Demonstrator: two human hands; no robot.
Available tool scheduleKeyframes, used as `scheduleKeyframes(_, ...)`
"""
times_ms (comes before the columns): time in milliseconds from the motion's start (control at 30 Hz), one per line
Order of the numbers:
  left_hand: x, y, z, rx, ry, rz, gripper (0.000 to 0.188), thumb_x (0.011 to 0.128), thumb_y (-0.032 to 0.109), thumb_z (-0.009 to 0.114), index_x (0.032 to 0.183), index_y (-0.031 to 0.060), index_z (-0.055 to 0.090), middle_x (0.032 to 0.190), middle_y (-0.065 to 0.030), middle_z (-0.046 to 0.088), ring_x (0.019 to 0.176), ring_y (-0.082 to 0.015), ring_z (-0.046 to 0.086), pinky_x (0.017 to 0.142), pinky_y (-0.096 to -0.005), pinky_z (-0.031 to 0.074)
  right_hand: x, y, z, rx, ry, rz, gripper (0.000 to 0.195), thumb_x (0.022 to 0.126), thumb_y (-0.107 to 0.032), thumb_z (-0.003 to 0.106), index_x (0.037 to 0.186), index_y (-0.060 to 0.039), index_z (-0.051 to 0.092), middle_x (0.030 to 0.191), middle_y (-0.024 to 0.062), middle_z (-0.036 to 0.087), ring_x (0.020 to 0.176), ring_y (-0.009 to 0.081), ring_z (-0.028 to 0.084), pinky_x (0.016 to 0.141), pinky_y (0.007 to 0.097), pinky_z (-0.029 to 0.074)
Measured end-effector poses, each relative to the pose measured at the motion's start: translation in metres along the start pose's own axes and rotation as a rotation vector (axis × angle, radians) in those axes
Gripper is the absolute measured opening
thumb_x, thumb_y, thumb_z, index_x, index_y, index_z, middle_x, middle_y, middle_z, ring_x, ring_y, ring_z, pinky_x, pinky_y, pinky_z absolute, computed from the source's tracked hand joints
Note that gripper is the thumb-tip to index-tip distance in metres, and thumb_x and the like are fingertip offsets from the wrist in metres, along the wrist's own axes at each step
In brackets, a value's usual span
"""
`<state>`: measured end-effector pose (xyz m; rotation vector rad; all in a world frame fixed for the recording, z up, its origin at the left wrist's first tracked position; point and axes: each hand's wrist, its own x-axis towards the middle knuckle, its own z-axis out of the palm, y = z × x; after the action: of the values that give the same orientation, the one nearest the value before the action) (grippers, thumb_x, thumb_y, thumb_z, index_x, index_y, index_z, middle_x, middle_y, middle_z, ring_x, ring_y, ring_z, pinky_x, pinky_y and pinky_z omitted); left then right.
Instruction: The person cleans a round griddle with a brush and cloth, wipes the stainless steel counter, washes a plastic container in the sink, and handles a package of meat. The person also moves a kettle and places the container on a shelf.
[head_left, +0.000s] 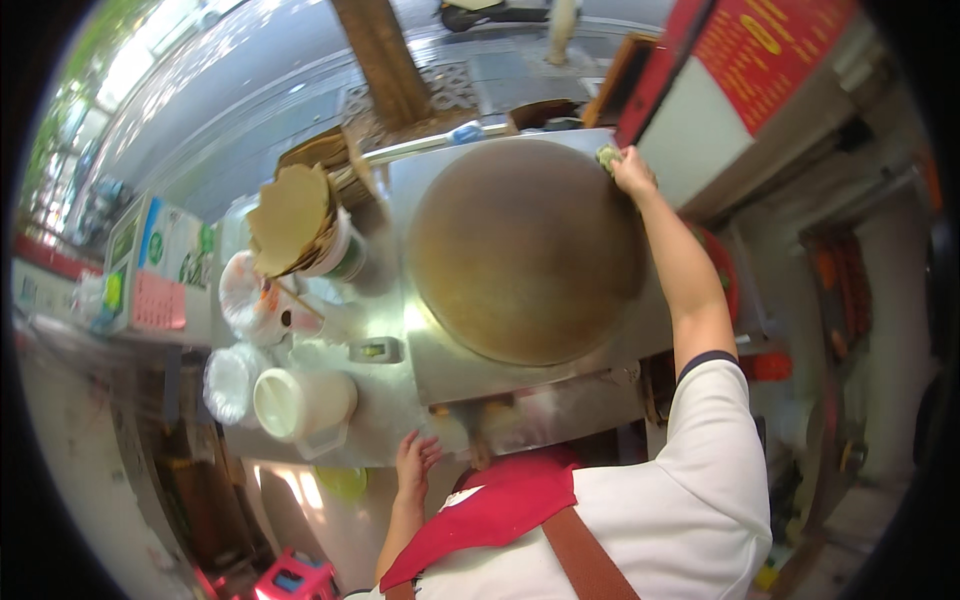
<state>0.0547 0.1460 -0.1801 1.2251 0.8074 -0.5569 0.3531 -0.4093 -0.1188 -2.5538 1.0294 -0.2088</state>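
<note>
A large round crepe griddle (525, 251) with a brown surface is set in a stainless steel counter (442, 386). My right hand (634, 174) reaches out to the far right of the griddle, gripping a crumpled greenish cloth (608, 158) at its rim. At the counter's front edge, my left hand (417, 456) hangs with fingers slightly apart and nothing in it. A scraper (474, 427) with a wide dark blade lies in front of the griddle, its handle towards me. Left of it stands a white lidded plastic pitcher (306, 405).
Stacked brown paper sleeves (289, 217) rise from a white tub (341, 247) on the left. Plastic-wrapped bowls (234, 382) and a small grey device (375, 350) share that side. A red sign board (776, 52) borders the far right. A tree trunk (386, 67) stands beyond the counter.
</note>
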Motion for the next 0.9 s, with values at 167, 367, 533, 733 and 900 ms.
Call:
scheduleKeyframes(167,-0.021,-0.004,0.011,-0.029,0.088,0.046,0.042,0.082,0.013,0.049,0.121,0.0031,0.036,0.096,-0.0167,0.058,0.077,-0.0208,0.059,0.07,-0.0304,0.049,0.022,-0.138,0.031,-0.013,-0.237,-0.266,0.039,0.078,-0.031,0.051,0.113,-0.014,0.047,0.114,0.0133,0.052,0.108,0.0279,0.049,0.089,0.0375,0.038)
scheduleKeyframes(367,-0.042,-0.02,-0.007,-0.065,0.148,0.02,0.04,0.082,0.013,0.049,0.12,0.0032,0.04,0.096,-0.0151,0.059,0.078,-0.0207,0.06,0.069,-0.0306,0.049,-0.095,-0.274,0.078,-0.124,-0.518,-0.893,0.036,0.079,-0.026,0.047,0.114,-0.0154,0.047,0.111,0.0154,0.053,0.106,0.0282,0.049,0.087,0.0403,0.039)
scheduleKeyframes(533,-0.035,-0.011,-0.039,-0.041,0.078,0.052,0.04,0.083,0.013,0.049,0.12,0.0033,0.039,0.095,-0.0137,0.06,0.075,-0.0201,0.06,0.067,-0.0295,0.049,-0.226,-0.283,0.073,-0.349,-0.549,-1.404,0.033,0.074,-0.029,0.058,0.104,-0.0149,0.053,0.1,0.016,0.053,0.089,0.0306,0.056,0.076,0.0382,0.045)
scheduleKeyframes(733,-0.016,0.018,-0.104,-0.09,0.182,0.297,0.055,0.08,0.01,0.054,0.127,0.0031,0.026,0.112,-0.0159,0.048,0.081,-0.0206,0.058,0.068,-0.03,0.049,-0.321,-0.213,0.042,-0.286,-0.605,-1.54,0.032,0.073,-0.027,0.062,0.101,-0.0127,0.052,0.096,0.0134,0.048,0.087,0.029,0.053,0.076,0.0382,0.043)
scheduleKeyframes(900,-0.016,0.054,-0.165,0.091,0.185,0.527,0.063,0.077,0.01,0.057,0.129,0.0015,0.023,0.126,-0.0165,0.032,0.102,-0.0241,0.048,0.078,-0.0324,0.045,-0.397,-0.14,-0.001,-0.246,-0.548,-1.31,0.027,0.069,-0.011,0.062,0.095,-0.0124,0.051,0.096,0.0103,0.047,0.093,0.0288,0.049,0.078,0.0379,0.042)
